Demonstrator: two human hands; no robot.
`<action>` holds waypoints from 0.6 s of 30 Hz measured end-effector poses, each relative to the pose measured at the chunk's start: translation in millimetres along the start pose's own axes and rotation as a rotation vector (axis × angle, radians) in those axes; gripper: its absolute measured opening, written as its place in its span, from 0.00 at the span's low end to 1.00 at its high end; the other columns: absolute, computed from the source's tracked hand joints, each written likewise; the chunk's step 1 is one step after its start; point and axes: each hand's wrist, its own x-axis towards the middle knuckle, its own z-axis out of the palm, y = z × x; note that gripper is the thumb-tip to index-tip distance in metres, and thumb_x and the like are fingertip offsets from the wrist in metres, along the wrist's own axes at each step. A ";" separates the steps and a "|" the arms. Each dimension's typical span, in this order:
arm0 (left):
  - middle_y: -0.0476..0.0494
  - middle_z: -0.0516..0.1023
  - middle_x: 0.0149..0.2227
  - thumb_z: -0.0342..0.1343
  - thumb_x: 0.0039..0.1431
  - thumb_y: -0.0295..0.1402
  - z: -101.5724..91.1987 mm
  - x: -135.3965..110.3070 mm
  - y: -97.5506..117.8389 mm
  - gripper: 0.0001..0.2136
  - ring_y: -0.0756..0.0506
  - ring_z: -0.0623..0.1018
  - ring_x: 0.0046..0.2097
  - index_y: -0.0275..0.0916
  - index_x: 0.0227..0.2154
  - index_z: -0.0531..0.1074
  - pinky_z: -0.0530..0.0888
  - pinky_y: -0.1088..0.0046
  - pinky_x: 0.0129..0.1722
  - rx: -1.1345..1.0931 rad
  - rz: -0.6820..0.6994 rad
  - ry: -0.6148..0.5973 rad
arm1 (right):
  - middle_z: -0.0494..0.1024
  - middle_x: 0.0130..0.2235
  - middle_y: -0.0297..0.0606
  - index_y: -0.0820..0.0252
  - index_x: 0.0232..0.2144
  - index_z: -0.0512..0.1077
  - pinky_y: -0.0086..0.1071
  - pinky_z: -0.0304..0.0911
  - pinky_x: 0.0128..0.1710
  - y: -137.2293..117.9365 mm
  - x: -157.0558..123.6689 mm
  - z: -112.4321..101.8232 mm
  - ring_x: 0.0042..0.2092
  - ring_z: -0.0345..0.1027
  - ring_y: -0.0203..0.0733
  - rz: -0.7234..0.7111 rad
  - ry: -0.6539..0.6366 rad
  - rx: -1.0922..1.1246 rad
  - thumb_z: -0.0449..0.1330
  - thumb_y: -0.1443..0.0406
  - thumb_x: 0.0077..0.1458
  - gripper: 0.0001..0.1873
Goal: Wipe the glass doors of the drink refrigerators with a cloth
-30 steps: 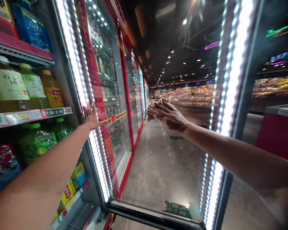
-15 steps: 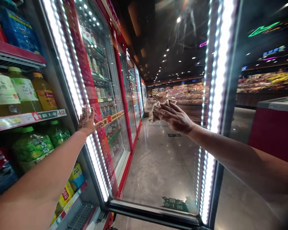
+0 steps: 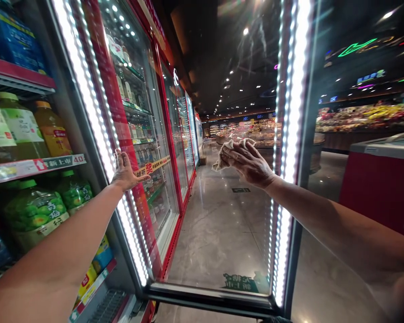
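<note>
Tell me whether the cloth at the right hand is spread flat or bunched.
Bunched: the cloth shows crumpled folds, with creased edges sticking out past the fingers of the right hand.

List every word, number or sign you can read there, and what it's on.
"新上市", "40": shelf strip; any decimal point unclear.
"青梅": large green bottle.
"茶", "奖": yellow band; the rest too small.
Reversed lettering, not safely readable: dark sticker low on the glass door.
Too blurred: distant blue sign.
</note>
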 end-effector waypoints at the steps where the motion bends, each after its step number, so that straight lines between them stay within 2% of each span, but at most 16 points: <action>1: 0.25 0.27 0.75 0.68 0.41 0.59 0.3 0.1 0.8 0.70 0.29 0.29 0.74 0.27 0.73 0.29 0.44 0.50 0.73 -0.009 -0.008 -0.005 | 0.66 0.68 0.37 0.46 0.61 0.71 0.54 0.43 0.74 5.3 0.9 -0.3 0.72 0.53 0.50 0.021 0.017 -0.011 0.54 0.70 0.67 0.24; 5: 0.27 0.26 0.75 0.69 0.40 0.57 0.1 0.0 2.6 0.70 0.30 0.28 0.74 0.28 0.73 0.29 0.42 0.52 0.73 -0.041 -0.038 -0.009 | 0.63 0.69 0.39 0.49 0.66 0.65 0.60 0.40 0.73 17.1 5.0 2.9 0.72 0.52 0.51 0.157 0.076 -0.033 0.53 0.70 0.67 0.27; 8: 0.30 0.29 0.76 0.70 0.41 0.56 1.3 -1.3 3.6 0.68 0.32 0.29 0.74 0.34 0.74 0.31 0.44 0.53 0.73 -0.059 -0.014 0.014 | 0.61 0.70 0.42 0.51 0.67 0.64 0.61 0.38 0.73 13.7 -0.8 11.1 0.72 0.51 0.52 0.241 0.089 -0.054 0.53 0.70 0.67 0.28; 11: 0.35 0.32 0.76 0.69 0.43 0.56 3.5 -1.6 3.4 0.64 0.32 0.30 0.74 0.41 0.74 0.34 0.47 0.50 0.73 -0.055 -0.006 0.000 | 0.62 0.70 0.44 0.54 0.66 0.65 0.59 0.39 0.73 13.0 -9.1 16.4 0.72 0.49 0.52 0.250 0.049 -0.078 0.52 0.70 0.68 0.26; 14: 0.39 0.31 0.76 0.69 0.43 0.57 6.1 -0.2 2.2 0.62 0.31 0.28 0.74 0.46 0.74 0.36 0.51 0.49 0.72 -0.055 -0.022 -0.016 | 0.62 0.70 0.45 0.55 0.65 0.67 0.55 0.42 0.73 23.9 -8.6 13.2 0.72 0.50 0.50 0.235 -0.022 -0.085 0.50 0.69 0.69 0.25; 18: 0.42 0.26 0.76 0.69 0.42 0.57 9.4 2.0 1.8 0.64 0.30 0.28 0.73 0.48 0.74 0.34 0.55 0.49 0.71 -0.062 -0.046 -0.018 | 0.59 0.71 0.51 0.63 0.66 0.65 0.53 0.43 0.73 41.8 -3.5 8.2 0.73 0.48 0.52 0.393 0.006 -0.120 0.52 0.64 0.69 0.25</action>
